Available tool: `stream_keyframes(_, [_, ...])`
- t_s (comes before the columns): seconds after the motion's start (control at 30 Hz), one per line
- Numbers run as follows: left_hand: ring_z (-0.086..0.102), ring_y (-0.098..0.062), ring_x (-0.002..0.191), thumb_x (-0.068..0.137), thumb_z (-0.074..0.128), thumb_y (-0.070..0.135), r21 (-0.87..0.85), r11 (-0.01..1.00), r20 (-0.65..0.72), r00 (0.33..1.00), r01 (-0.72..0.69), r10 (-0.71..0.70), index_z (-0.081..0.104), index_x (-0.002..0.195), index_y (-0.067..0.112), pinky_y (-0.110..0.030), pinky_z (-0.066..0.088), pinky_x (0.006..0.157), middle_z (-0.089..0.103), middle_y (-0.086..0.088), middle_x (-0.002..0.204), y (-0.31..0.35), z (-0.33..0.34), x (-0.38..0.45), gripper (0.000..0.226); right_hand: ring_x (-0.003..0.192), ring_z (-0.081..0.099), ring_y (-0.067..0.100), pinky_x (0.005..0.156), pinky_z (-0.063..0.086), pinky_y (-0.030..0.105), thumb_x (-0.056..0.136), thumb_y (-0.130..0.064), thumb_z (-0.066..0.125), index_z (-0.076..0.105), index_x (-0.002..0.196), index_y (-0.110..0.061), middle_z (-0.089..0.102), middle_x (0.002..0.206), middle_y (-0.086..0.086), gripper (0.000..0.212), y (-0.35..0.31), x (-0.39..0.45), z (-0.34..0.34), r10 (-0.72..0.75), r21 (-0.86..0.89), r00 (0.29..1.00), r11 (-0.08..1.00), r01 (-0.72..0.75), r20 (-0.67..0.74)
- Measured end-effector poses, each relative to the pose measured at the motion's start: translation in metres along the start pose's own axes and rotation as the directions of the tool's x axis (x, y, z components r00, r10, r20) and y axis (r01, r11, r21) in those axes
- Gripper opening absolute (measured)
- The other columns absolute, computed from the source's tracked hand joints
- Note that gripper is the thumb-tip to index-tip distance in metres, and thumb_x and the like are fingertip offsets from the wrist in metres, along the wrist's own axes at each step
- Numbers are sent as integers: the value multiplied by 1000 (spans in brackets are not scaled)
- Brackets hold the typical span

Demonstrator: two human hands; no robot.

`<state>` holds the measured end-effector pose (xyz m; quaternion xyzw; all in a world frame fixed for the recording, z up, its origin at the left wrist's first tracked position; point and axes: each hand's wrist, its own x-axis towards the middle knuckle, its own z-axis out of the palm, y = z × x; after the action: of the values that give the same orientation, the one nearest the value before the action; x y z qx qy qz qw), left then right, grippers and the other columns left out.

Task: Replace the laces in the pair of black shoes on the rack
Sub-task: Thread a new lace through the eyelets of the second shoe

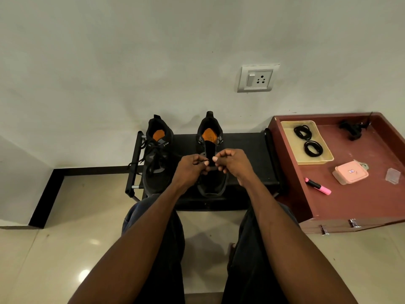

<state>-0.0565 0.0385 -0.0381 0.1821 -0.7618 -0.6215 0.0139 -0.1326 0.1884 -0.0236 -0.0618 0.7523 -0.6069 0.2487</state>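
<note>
Black rack [245, 150] against white wall [109, 62], seemingly fabric-topped.

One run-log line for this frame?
left hand: pinching lace | right hand: pinching lace | right shoe: unlaced | left shoe: laced

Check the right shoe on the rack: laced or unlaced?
Mostly unlaced. The right shoe shows a bare tongue and empty upper eyelets, unlike the laced left shoe. Both hands work at its lower eyelets; lacing there is hidden.

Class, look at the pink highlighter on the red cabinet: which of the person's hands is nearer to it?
Right. The right hand works over the laceless shoe, on the side toward the pink highlighter; the left hand is beyond it, farther away.
</note>
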Motion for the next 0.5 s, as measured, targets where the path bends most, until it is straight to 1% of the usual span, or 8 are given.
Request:
stream_keyframes(0.03, [70,-15,75,97,62,11,26,999,-19,1000,20,-20,70,98,11,-29,57,76,75,-7,83,-2,0,1,8,57,59,12,51,47,22,92,1,64,69,93,4,65,73,13,5,1,0,0,14,-8,1000,1000,-14,14])
stream_keyframes(0.1, [70,-16,78,97,62,13,82,996,-55,998,46,-41,71,99,15,-33,59,79,75,-4,84,-5,-2,3,9,64,63,14,57,53,21,95,8,55,68,99,6,68,80,15,14,2,2,1,42,-16,998,999,-41,41])
stream_keyframes(0.17, [70,-13,86,95,63,10,92,995,-36,999,39,-35,70,110,16,-31,58,81,74,0,97,-3,-2,3,18,65,65,17,59,56,22,95,9,53,66,102,8,69,83,18,15,2,1,3,54,6,998,999,-54,31])
stream_keyframes(0.23, [69,-9,93,93,67,10,29,999,23,999,36,-36,67,119,17,-27,57,81,71,2,106,2,-1,1,27,62,67,19,57,58,25,95,8,56,63,100,5,69,79,18,10,2,1,3,65,43,998,997,-65,15])
stream_keyframes(0.27, [69,-7,91,92,69,13,5,1000,44,999,30,-30,68,116,18,-25,56,79,71,3,105,5,0,0,25,62,68,20,56,58,26,94,6,58,62,98,3,69,78,18,7,2,1,3,59,51,998,997,-60,16])
stream_keyframes(0.33, [69,-4,80,91,70,18,1,1000,60,998,4,-4,72,104,22,-22,54,72,74,2,96,6,2,0,13,63,69,21,54,57,28,93,1,64,64,96,2,72,81,21,3,4,1,2,40,60,999,997,-42,27])
stream_keyframes(0.4, [68,-4,74,92,70,18,9,1000,47,999,-18,18,73,96,25,-21,53,68,75,0,89,4,3,1,9,62,67,18,54,55,26,91,-4,69,69,95,2,73,84,21,7,6,2,2,41,54,999,998,-42,17])
stream_keyframes(0.5, [68,-5,76,93,68,16,3,998,-4,998,-55,55,75,96,25,-19,52,67,75,3,89,3,6,5,12,60,61,13,54,51,23,89,-6,72,73,89,-1,70,76,14,5,9,9,2,54,51,998,997,-52,-38])
